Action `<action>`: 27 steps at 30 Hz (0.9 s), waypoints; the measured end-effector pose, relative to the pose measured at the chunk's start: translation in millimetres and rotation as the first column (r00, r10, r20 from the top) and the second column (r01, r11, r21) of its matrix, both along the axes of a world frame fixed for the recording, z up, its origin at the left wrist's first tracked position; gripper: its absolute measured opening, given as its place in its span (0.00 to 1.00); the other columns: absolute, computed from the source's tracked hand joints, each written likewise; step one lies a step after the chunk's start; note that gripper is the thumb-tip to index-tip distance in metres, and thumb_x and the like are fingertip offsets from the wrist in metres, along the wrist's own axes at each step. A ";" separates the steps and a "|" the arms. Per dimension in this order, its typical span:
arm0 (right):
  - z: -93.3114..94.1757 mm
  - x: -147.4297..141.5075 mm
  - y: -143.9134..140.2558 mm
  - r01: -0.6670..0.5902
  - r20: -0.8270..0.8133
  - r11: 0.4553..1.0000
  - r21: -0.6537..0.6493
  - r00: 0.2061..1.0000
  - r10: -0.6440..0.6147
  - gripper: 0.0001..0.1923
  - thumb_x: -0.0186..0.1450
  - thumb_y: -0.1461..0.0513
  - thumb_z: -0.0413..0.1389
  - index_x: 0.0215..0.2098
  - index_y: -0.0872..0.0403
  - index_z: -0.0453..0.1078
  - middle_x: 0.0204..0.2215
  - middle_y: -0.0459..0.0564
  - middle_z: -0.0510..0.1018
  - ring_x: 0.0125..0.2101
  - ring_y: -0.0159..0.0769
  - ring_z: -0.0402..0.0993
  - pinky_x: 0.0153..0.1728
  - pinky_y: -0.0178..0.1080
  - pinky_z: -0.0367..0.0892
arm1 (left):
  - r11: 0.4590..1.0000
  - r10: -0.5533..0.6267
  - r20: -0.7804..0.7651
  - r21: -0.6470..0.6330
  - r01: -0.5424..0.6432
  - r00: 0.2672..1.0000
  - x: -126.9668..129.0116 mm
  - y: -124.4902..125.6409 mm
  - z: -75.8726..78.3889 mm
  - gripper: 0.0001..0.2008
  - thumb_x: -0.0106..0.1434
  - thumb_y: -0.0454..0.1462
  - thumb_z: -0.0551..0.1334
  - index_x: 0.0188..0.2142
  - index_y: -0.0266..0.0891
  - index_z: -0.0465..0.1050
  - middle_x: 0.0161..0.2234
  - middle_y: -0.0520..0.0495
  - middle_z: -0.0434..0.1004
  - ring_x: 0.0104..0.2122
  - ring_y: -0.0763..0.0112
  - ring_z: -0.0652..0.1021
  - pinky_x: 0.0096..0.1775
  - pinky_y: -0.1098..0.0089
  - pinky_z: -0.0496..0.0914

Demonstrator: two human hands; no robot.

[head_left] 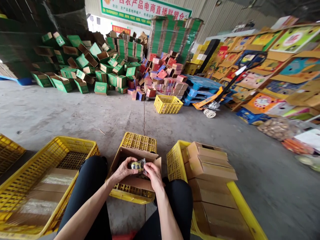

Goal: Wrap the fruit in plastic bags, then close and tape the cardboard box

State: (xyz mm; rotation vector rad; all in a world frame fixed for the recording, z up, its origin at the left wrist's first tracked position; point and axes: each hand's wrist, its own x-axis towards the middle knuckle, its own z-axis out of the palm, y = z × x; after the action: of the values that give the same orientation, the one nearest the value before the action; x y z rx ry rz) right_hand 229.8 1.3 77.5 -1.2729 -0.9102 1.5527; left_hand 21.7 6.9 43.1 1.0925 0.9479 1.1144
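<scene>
Between my knees an opened cardboard box rests on an upturned yellow crate. Above the box, my left hand grips a small wrapped fruit, yellowish with dark marks under clear plastic. The fingers of my right hand pinch the right end of its plastic wrapper. My hands and the box walls hide most of what lies inside the box.
On my left, a yellow crate holds taped cardboard boxes. To my right, another yellow crate is filled with closed cardboard boxes. Farther off are a yellow crate, a pallet jack and heaped green boxes.
</scene>
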 end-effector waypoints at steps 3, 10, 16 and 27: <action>-6.1 0.2 2.1 0.083 -0.053 0.997 -0.006 0.995 -0.083 0.24 0.46 0.47 0.76 0.31 0.52 0.77 0.31 0.46 0.82 0.33 0.36 0.79 0.38 0.38 0.76 | 0.997 0.075 0.057 -0.014 -0.075 0.996 -0.6 1.3 -1.7 0.41 0.45 0.43 0.82 0.58 0.44 0.73 0.57 0.41 0.76 0.56 0.52 0.75 0.53 0.62 0.70; -12.0 0.0 5.8 0.158 -0.110 0.987 0.022 0.982 -0.155 0.25 0.45 0.46 0.77 0.31 0.51 0.75 0.31 0.46 0.82 0.33 0.38 0.80 0.43 0.44 0.79 | 0.994 0.079 0.187 -0.095 -0.062 0.979 -1.0 3.3 -0.8 0.25 0.52 0.46 0.79 0.46 0.38 0.80 0.46 0.42 0.83 0.48 0.55 0.80 0.53 0.60 0.71; -14.4 0.0 4.2 0.104 -0.100 0.995 -0.002 0.990 -0.104 0.27 0.46 0.48 0.76 0.38 0.52 0.76 0.36 0.51 0.85 0.39 0.46 0.83 0.44 0.48 0.78 | 0.984 0.122 0.237 -0.159 -0.085 0.964 -2.7 2.7 3.8 0.19 0.51 0.47 0.80 0.37 0.39 0.81 0.39 0.47 0.84 0.40 0.61 0.82 0.48 0.62 0.74; -19.0 -1.3 5.4 0.139 0.006 0.987 0.080 0.990 -0.140 0.22 0.48 0.49 0.73 0.32 0.51 0.72 0.36 0.47 0.81 0.39 0.41 0.78 0.44 0.43 0.75 | 0.987 0.072 0.296 -0.161 -0.025 0.952 -2.0 0.8 5.8 0.23 0.53 0.44 0.79 0.47 0.40 0.82 0.46 0.44 0.84 0.45 0.60 0.81 0.50 0.63 0.74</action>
State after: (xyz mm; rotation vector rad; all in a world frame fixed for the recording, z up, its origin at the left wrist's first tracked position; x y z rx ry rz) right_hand 228.6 6.7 58.5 -1.2635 -0.8630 1.3885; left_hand 19.6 7.7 48.8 0.7493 0.8071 1.1870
